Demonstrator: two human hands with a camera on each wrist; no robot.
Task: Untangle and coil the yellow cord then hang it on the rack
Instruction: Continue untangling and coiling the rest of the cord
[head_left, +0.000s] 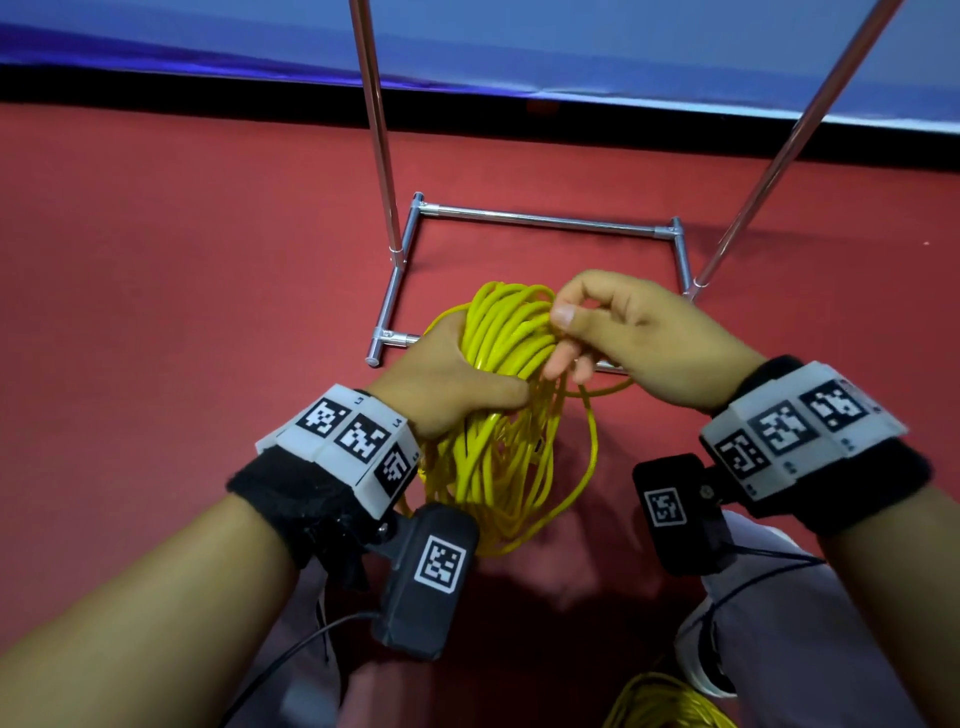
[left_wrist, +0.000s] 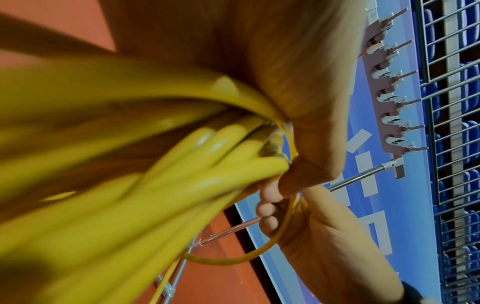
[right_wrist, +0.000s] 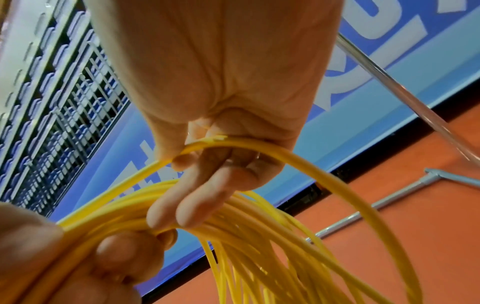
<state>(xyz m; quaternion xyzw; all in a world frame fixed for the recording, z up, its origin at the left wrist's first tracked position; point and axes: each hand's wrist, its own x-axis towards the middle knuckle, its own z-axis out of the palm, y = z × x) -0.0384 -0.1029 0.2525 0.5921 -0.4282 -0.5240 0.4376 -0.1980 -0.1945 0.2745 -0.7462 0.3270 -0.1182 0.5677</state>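
Note:
The yellow cord (head_left: 498, 415) hangs as a coil of several loops above the red floor. My left hand (head_left: 447, 374) grips the top of the bundle, fingers curled round it, with the cord (left_wrist: 130, 164) filling the left wrist view. My right hand (head_left: 613, 332) pinches one strand at the coil's top right between thumb and forefinger. In the right wrist view that strand (right_wrist: 298, 156) arcs out from under my right fingers (right_wrist: 182, 205), which touch the bundle. The metal rack (head_left: 545, 218) stands just beyond the coil; its hook bar (left_wrist: 389, 92) shows in the left wrist view.
The rack's two upright poles (head_left: 376, 130) rise on either side of my hands. More yellow cord (head_left: 670, 701) lies on the red floor (head_left: 182, 286) at the bottom right, beside my knee. A blue banner wall (head_left: 571, 47) runs behind the rack.

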